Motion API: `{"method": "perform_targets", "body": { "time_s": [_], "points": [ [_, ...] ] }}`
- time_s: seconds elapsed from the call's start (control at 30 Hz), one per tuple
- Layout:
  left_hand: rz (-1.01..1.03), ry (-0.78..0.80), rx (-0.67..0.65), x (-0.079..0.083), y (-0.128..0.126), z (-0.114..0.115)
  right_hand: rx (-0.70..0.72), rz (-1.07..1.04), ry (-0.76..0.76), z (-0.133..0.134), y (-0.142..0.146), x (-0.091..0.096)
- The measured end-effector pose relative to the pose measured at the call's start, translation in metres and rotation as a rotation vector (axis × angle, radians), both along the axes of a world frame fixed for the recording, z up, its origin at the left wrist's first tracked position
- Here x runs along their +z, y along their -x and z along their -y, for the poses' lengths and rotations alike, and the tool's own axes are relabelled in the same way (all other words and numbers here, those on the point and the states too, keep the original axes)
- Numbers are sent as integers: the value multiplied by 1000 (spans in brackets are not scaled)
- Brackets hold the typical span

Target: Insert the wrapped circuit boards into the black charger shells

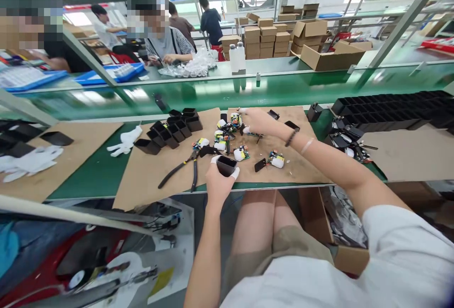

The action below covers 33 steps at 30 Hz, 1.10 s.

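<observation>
My left hand (217, 186) is wrapped round a black rectangular plastic case (227, 167), its open end tilted up. White covers sit on some fingertips of both hands. Farther in, my right hand (256, 119) reaches over the small circuit boards (242, 153), its finger and thumb apart and nothing visible between them. These boards carry white and yellow parts and lie scattered on the cardboard sheet (152, 187). Black-handled pliers (193, 159) lie left of my left hand. A board joined to a small black piece (260, 165) lies on the right.
Several empty black cases (170, 130) stand at the left of the cardboard, near a white glove (126, 141). More black cases (390, 109) fill rows at the right. Beyond the green bench (198, 91), people work near stacked cartons (267, 38). An overhead beam crosses the top.
</observation>
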State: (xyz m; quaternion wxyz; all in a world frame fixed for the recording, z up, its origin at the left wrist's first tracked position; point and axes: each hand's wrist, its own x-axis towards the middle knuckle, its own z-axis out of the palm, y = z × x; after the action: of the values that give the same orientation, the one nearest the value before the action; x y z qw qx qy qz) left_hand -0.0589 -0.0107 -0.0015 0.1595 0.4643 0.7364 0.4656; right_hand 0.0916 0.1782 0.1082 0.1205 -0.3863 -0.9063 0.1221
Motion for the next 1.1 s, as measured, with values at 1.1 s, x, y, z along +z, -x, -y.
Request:
{"method": "perform_targets", "body": {
  "time_s": [1.1],
  "points": [
    [-56, -371, -331, 22, -82, 46, -690, 277, 73, 126, -133, -41]
  ]
}}
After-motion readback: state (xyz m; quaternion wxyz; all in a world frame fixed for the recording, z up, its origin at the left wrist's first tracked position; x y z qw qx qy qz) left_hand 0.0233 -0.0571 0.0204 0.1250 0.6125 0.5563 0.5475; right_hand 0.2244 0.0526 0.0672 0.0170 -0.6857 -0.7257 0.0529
